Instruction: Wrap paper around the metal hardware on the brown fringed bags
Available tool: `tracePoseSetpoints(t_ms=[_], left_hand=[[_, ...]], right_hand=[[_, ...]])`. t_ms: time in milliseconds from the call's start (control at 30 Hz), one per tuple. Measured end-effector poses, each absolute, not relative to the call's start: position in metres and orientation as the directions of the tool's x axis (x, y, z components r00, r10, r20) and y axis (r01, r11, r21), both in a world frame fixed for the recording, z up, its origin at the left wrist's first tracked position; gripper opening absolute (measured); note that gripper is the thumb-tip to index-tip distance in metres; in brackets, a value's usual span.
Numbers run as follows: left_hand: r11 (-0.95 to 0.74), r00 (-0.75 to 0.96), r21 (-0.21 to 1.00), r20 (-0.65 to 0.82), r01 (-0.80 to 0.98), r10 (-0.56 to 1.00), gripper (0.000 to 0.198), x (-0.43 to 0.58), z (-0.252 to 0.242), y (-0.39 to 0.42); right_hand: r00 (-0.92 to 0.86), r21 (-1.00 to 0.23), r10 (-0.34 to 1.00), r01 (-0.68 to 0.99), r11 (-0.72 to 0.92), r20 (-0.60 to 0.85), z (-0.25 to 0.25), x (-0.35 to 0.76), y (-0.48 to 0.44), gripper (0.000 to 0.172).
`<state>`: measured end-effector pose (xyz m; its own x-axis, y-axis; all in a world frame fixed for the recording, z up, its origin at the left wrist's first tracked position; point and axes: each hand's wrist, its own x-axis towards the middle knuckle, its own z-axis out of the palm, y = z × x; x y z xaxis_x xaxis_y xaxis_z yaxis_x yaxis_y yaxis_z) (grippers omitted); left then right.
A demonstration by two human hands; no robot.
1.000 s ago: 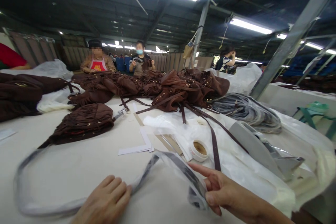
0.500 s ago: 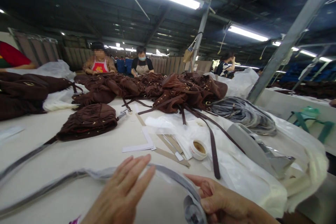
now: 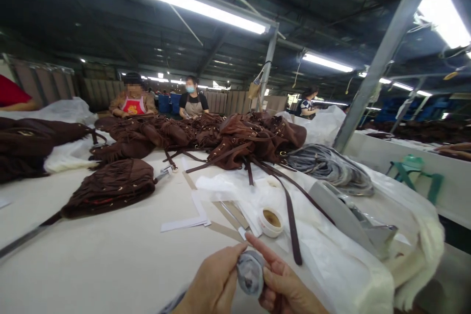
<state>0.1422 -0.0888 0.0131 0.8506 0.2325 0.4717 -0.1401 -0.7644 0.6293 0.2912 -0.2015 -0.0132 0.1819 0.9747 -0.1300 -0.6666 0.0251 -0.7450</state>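
A grey, plastic-wrapped strap [image 3: 250, 272], rolled into a small coil, sits between my two hands at the front of the table. From the left, my left hand [image 3: 217, 274] curls its fingers and thumb against the coil. My right hand [image 3: 285, 282] grips the other side, its index finger stretched forward over the top. A bit of grey wrapped length shows below my left wrist. To the left lies a gathered dark-brown bag [image 3: 110, 189] with gold eyelets; a wrapped strap [image 3: 27, 240] runs from it toward the lower left edge.
Beyond my hands are a tape roll [image 3: 271, 221], strips of card [image 3: 184, 224] and a grey tape dispenser [image 3: 346, 218]. Brown bags [image 3: 253, 137] are heaped across the back. A bundle of grey wrapped straps [image 3: 331, 169] lies right. Several people work behind the table.
The strap stretched across the table before is now mostly wound into the coil. My left hand has moved right and closed on it, beside my right hand. The view has shifted slightly.
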Motion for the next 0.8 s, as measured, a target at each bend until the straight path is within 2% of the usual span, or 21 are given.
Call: tracePoseSetpoints(t_ms=[133, 200, 300, 367, 467, 533, 567, 600, 667, 733, 800], left_hand=[[-0.695, 0.866, 0.719, 0.362, -0.025, 0.343, 0.037, 0.141, 0.015, -0.088], [-0.644, 0.84, 0.765, 0.36, -0.016, 0.406, 0.032, 0.143, 0.012, -0.086], [-0.651, 0.819, 0.758, 0.351, 0.036, 0.454, 0.026, 0.144, 0.011, -0.079], [-0.739, 0.843, 0.652, 0.291, 0.171, 0.452, 0.019, 0.141, 0.016, -0.074], [-0.898, 0.918, 0.34, 0.18, 0.28, 0.354, 0.014, 0.131, 0.031, -0.067], [-0.958, 0.957, 0.166, 0.131, 0.236, 0.258, 0.021, 0.124, 0.038, -0.066], [-0.971, 0.968, 0.111, 0.117, 0.211, 0.224, 0.024, 0.122, 0.039, -0.066], [-0.979, 0.974, 0.073, 0.109, 0.19, 0.197, 0.025, 0.12, 0.039, -0.066], [-0.988, 0.983, 0.022, 0.106, 0.151, 0.152, 0.023, 0.12, 0.034, -0.067], [-0.987, 0.981, -0.015, 0.117, 0.158, 0.155, 0.021, 0.123, 0.027, -0.066], [-0.971, 0.965, -0.022, 0.122, 0.238, 0.233, 0.026, 0.129, 0.022, -0.064]], right_hand=[[0.229, -0.709, 0.973, -0.691, 0.14, -0.031, -0.021, 0.281, -0.185, 0.068], [0.251, -0.711, 0.968, -0.678, 0.185, 0.013, -0.023, 0.276, -0.178, 0.066], [0.242, -0.758, 0.968, -0.62, 0.201, 0.058, -0.028, 0.27, -0.169, 0.071], [0.169, -0.824, 0.984, -0.549, 0.142, 0.057, -0.028, 0.27, -0.165, 0.083], [0.061, -0.932, 0.998, -0.363, 0.005, -0.018, -0.018, 0.276, -0.161, 0.099], [0.076, -0.997, 0.996, -0.056, -0.051, -0.055, -0.006, 0.278, -0.16, 0.095], [0.103, -0.985, 0.994, 0.164, -0.06, -0.043, 0.0, 0.277, -0.159, 0.084], [0.135, -0.915, 0.991, 0.398, -0.063, -0.009, 0.006, 0.274, -0.159, 0.07], [0.175, -0.653, 0.982, 0.753, -0.089, 0.068, 0.014, 0.264, -0.157, 0.043], [0.231, -0.428, 0.969, 0.887, -0.172, 0.089, 0.018, 0.252, -0.152, 0.031], [0.296, -0.316, 0.951, 0.914, -0.254, 0.093, 0.017, 0.243, -0.143, 0.037]])
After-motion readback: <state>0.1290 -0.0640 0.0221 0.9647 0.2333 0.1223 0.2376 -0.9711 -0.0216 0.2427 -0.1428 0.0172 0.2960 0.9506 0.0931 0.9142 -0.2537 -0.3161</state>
